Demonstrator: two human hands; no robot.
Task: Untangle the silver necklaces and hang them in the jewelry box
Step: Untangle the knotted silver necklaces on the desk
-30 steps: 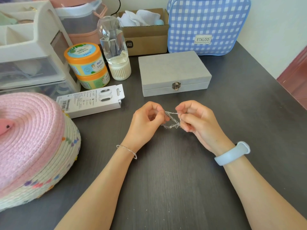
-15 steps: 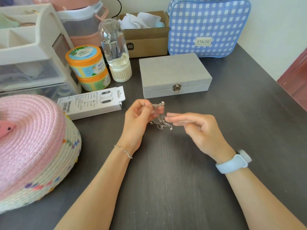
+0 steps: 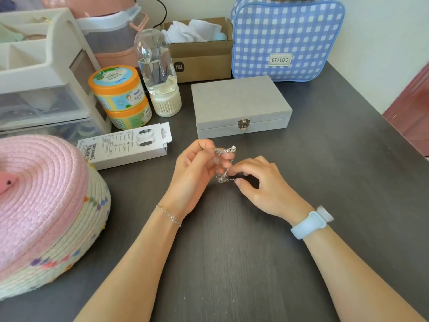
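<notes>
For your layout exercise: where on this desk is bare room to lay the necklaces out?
Bare table between the forearms, and right of the jewelry box toward the desk's right edge. Crowded at left: basket, white carton, jars.

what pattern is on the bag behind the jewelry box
Blue and white gingham checks on the bag, seen in the head view, behind the closed grey jewelry box.

necklaces [image 3: 224,164]: silver | jewelry box [image 3: 241,105]: grey | bag [image 3: 286,38]: blue-white check
</notes>
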